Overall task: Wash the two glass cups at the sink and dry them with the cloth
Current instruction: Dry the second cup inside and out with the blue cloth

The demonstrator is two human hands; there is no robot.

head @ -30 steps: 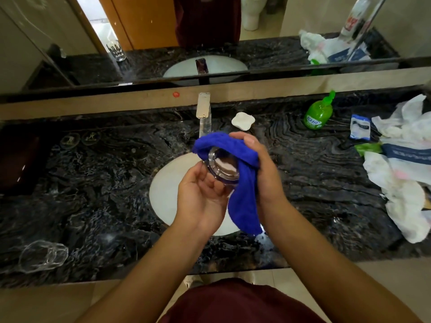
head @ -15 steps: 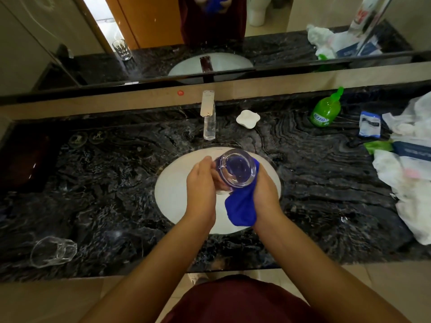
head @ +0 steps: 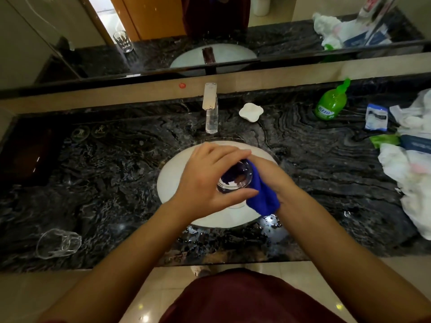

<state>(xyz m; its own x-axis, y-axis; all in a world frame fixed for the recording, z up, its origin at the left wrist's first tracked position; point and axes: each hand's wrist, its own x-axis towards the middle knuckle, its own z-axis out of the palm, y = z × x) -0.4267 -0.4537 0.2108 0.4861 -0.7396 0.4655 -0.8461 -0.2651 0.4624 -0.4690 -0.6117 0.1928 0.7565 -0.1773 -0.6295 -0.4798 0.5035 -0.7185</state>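
Over the white sink basin my left hand grips a clear glass cup from its left side, fingers over the far rim and thumb under the near one. The cup's mouth faces up toward me. A blue cloth wraps the cup's right side and is partly stuffed inside it. My right hand holds the cloth against the cup; its fingers are hidden behind cloth and left hand. A second glass cup lies on its side on the black marble counter at the near left.
A chrome tap stands behind the basin, a white soap dish to its right. A green soap bottle, a blue packet and crumpled white bags fill the right side. A mirror runs along the back.
The cup and cloth came down from in front of the tap to over the basin. My left hand shifted from below the cup to around its left side, and the cloth went inside.
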